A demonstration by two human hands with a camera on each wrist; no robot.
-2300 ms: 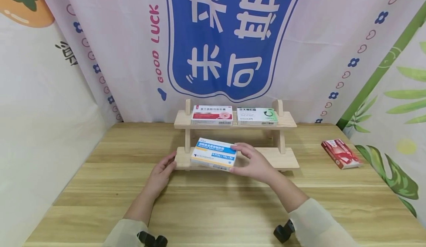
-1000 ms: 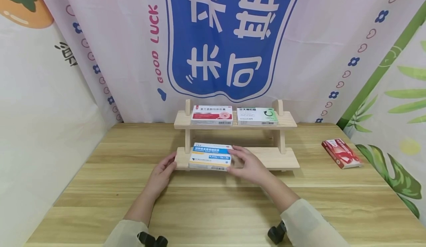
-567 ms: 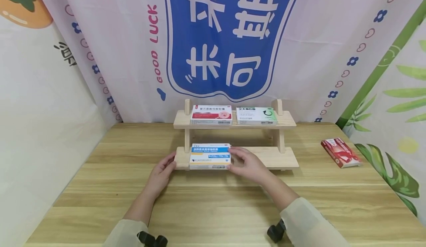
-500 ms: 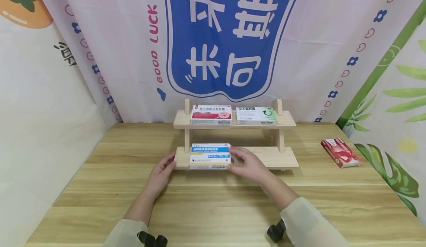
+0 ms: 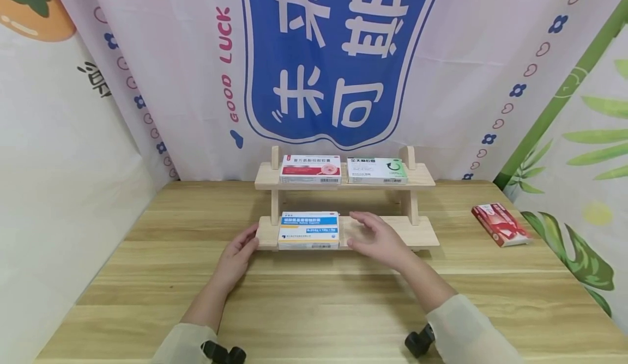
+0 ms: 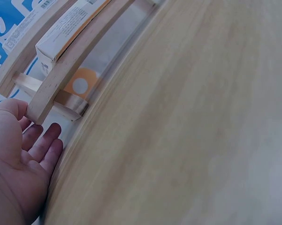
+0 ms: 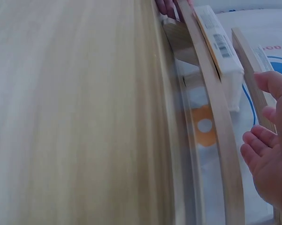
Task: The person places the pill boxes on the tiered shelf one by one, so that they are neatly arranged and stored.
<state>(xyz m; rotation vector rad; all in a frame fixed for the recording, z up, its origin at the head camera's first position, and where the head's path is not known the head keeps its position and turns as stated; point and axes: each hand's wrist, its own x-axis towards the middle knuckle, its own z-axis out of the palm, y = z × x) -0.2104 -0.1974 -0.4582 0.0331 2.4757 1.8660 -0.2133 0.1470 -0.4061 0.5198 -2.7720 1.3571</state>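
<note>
A two-tier wooden display rack (image 5: 412, 234) stands on the table. On its lower tier, left of centre, lies a white, blue and yellow medicine box (image 5: 308, 231), squared to the front edge. My left hand (image 5: 236, 259) grips the left end of that tier; in the left wrist view its thumb (image 6: 11, 108) lies at the board's end with the other fingers curled below. Just right of the box, my right hand (image 5: 385, 244) holds nothing, thumb and fingers spread, a small gap from the box. The right wrist view shows its fingers (image 7: 258, 140) apart from the box.
On the upper tier sit a red-and-white medicine box (image 5: 311, 169) and, to its right, a green-and-white one (image 5: 377, 171). A red box (image 5: 501, 224) lies angled on the table (image 5: 314, 315) at the right. A printed curtain (image 5: 196, 80) hangs behind the rack.
My right hand lowered the blue-and-white box onto the lower tier, straightened it, then let go and drew back to the right. My left hand has stayed at the rack's left end.
</note>
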